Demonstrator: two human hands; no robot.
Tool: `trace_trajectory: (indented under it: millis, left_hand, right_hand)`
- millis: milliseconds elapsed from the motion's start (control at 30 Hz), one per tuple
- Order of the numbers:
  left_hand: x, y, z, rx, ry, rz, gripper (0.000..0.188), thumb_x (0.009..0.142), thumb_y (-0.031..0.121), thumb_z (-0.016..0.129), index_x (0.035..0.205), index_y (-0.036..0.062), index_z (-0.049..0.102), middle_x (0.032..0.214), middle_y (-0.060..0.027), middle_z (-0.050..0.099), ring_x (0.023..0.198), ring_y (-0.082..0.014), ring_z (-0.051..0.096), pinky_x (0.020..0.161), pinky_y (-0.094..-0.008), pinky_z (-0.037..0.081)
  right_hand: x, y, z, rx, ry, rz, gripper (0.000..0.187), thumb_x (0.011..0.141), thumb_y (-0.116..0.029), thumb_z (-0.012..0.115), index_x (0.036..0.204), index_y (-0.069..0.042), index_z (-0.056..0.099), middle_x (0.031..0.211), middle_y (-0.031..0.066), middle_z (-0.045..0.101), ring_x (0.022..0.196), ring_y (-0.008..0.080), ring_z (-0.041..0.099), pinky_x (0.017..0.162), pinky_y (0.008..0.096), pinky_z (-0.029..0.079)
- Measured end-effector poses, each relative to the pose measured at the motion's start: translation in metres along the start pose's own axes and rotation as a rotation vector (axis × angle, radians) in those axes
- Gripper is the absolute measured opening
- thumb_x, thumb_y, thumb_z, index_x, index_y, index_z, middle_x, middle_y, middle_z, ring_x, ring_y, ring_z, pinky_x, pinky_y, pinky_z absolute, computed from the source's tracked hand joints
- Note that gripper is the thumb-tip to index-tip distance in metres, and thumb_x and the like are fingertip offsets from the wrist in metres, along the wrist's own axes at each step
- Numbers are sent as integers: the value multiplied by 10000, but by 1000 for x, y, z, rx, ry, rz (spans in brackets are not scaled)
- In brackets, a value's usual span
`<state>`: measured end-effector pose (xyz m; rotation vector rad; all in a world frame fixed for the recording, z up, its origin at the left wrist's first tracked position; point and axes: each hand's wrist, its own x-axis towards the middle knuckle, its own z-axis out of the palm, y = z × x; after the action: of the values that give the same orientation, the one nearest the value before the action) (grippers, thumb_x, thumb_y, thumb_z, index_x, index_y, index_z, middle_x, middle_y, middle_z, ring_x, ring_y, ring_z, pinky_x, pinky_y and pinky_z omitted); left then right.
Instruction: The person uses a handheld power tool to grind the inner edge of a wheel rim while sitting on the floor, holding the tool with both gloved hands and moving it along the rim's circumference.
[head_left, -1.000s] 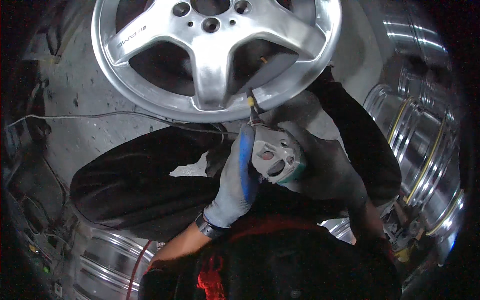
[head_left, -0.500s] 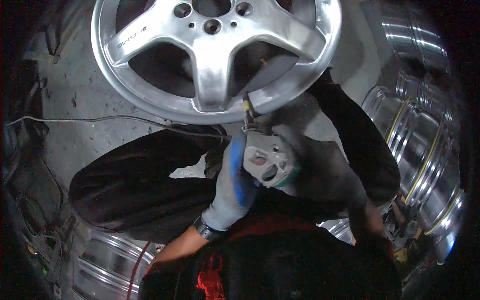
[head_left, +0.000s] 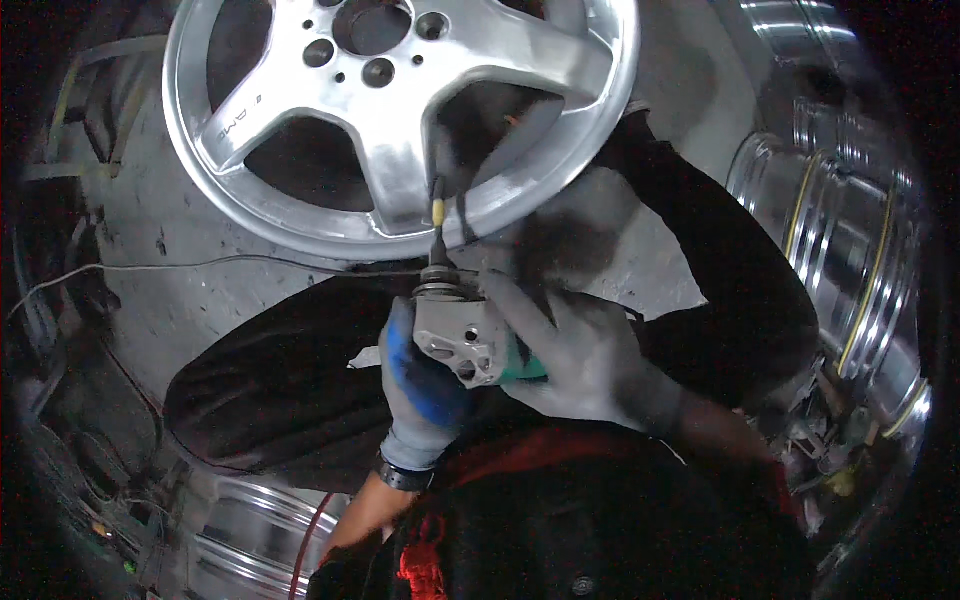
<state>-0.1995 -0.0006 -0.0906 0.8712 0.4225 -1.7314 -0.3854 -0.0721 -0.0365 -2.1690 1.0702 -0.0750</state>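
Observation:
An angle grinder [head_left: 460, 335] with a grey metal head and green body is held between my two gloved hands. My left hand [head_left: 412, 380], in a grey glove with blue on it, wraps round the head from the left. My right hand [head_left: 590, 365], in a grey glove, closes round the green body from the right. A thin shaft [head_left: 438, 220] with a yellow band points forward from the head. Its dark tip overlaps the right edge of the nearest spoke of a silver five-spoke wheel [head_left: 395, 165]; I cannot tell whether it touches.
Shiny wheel barrels [head_left: 835, 250] are lined up along the right, and another wheel barrel [head_left: 260, 545] lies at the lower left. A thin grey cable [head_left: 190, 265] crosses the concrete floor on the left. My bent, dark-trousered legs frame the work.
The grinder has turned and shifted left, its shaft now pointing straighter at the spoke's edge. My right hand, blurred before, shows more clearly. The wheel appears slightly farther up and left.

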Motion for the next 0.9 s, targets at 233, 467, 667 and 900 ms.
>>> trace_trajectory:
  millis: [233,467,667,900]
  left_hand:
    - [-4,-8,-2,139,37,21,491,1059,483,403,1288,109,623,1237,-96,675,1137,-265,659,1032,-439,506]
    - [-2,-23,-7,235,230,88,490,1048,512,411,1287,129,599,1225,-86,672,1143,-255,655,1024,-429,505]
    - [-7,-5,-1,-46,130,-80,499,1053,511,407,1270,105,599,1184,-90,673,1110,-242,663,984,-411,524]
    - [-4,6,0,-77,-13,-69,484,1051,491,437,1291,99,589,1235,-104,666,1177,-251,640,1058,-418,489]
  right_hand:
    - [-3,1,-8,-13,-20,-30,872,687,-266,817,1450,-3,485,1081,231,635,847,342,690,692,423,582]
    - [-7,-4,-14,-74,-61,-24,733,746,-235,748,1405,-10,519,1048,205,635,802,326,677,670,425,576]
    - [-5,-12,-2,-200,-76,-38,684,791,-277,696,1407,-34,528,1038,174,635,771,283,648,605,405,529]
    - [-8,-11,15,-254,5,-6,898,719,-345,795,1503,-71,454,1068,135,597,881,273,645,688,377,551]
